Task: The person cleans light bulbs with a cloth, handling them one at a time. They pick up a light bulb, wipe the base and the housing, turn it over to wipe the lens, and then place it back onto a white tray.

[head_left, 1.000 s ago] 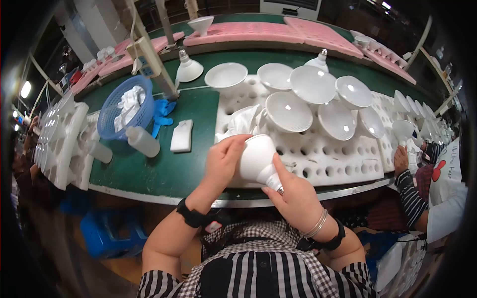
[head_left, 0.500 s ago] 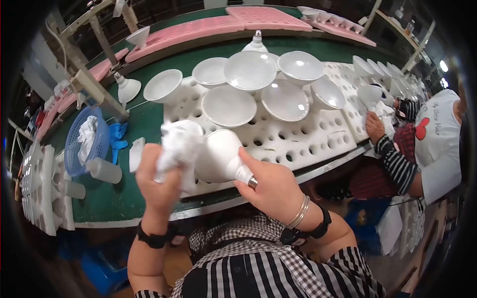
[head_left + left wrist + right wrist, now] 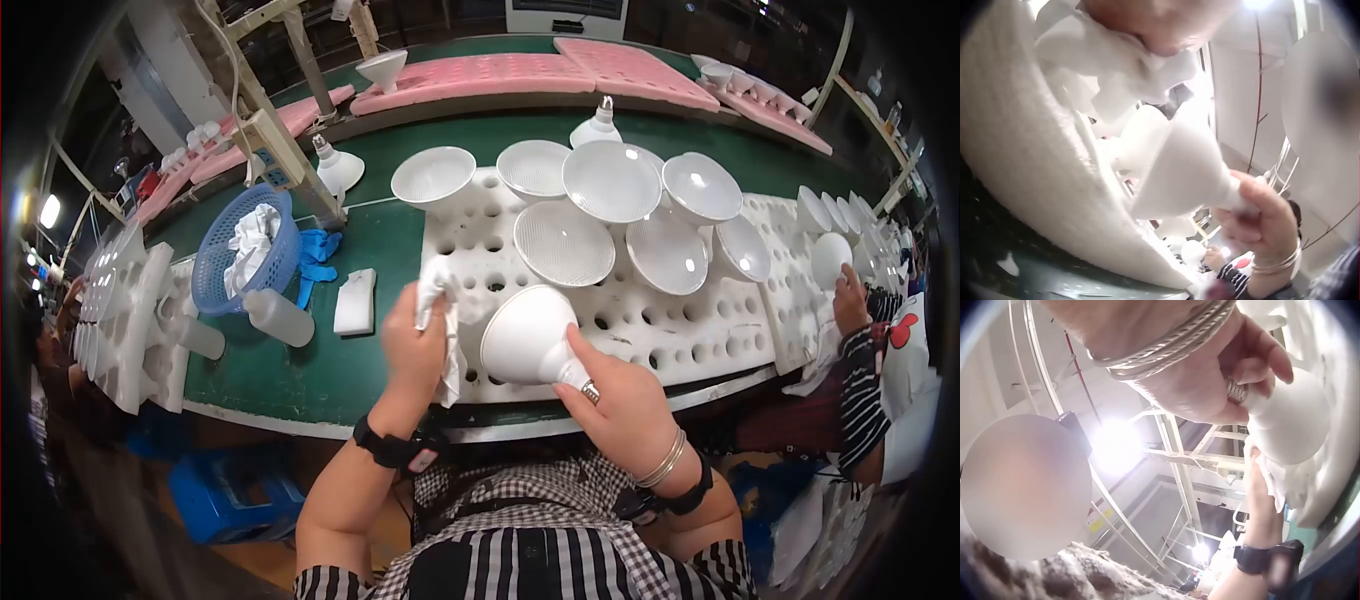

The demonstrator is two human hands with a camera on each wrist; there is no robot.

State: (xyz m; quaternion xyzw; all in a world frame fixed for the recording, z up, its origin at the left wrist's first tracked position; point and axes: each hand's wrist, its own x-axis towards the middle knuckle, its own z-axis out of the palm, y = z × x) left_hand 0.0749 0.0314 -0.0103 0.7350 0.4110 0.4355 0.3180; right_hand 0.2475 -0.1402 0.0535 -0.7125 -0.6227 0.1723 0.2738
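Note:
In the head view, my right hand (image 3: 630, 400) grips a white reflector bulb (image 3: 530, 340) by its neck, near the metal screw base. The bulb is tilted, its wide end toward the left. My left hand (image 3: 413, 345) holds a white cloth (image 3: 452, 360), which hangs between that hand and the bulb, apart from it. From the left wrist, the cloth (image 3: 1110, 69) shows close up, with the bulb (image 3: 1185, 169) beyond. Fingers and thumb close round the bulb's base in the right wrist view. Beneath both hands lies a white foam tray (image 3: 700, 325) with rows of holes.
Several reflector bulbs (image 3: 563, 243) stand face up on the tray. Leftward are a blue basket (image 3: 212, 262) with white cloth, blue gloves (image 3: 318, 255), a white bottle (image 3: 280, 318) and a white block (image 3: 354, 303). Another person's hand (image 3: 850, 300) works at the right.
My left hand has left the bulb's rim and taken the cloth, which was bunched and blurred half a second ago. My right hand keeps its hold on the bulb. The head view swung right, then back.

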